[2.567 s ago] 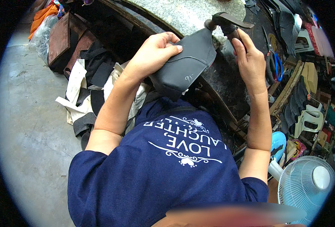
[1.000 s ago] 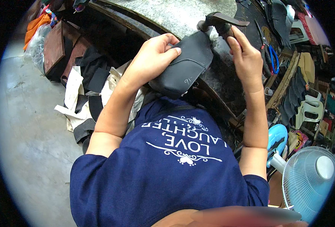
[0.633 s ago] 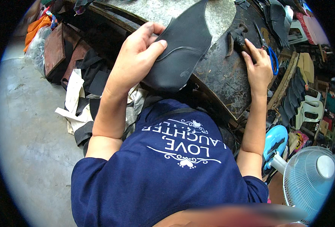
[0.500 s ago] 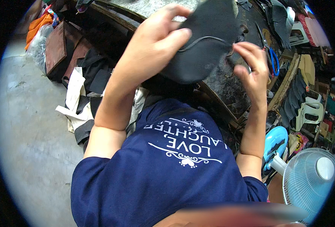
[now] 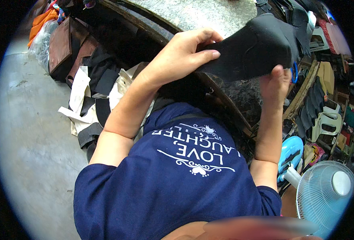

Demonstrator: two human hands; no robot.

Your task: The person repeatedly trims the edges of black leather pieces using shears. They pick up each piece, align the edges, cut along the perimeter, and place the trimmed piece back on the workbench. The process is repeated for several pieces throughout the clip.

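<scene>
A black, smooth piece like a shoe upper (image 5: 253,50) is held up in front of me, over the near edge of the worktable. Its right end is rounded and bulges, and its left end narrows. My left hand (image 5: 193,52) pinches that narrow end between thumb and fingers. At the lower right edge, my right hand (image 5: 275,82) supports the piece with the thumb up against it; its fingers are mostly hidden behind the piece.
The worktable (image 5: 221,16) has a pale, speckled top and dark wooden edges. Blue-handled scissors (image 5: 294,73) lie beyond my right hand. Dark pieces (image 5: 309,108) stand in a row at right, near a fan (image 5: 325,200). Cloth scraps (image 5: 81,90) pile at left.
The black piece has turned and swung right, showing its rounded end. A thin cord that lay across it no longer shows. My right hand has moved from pinching near the cord to under the edge.
</scene>
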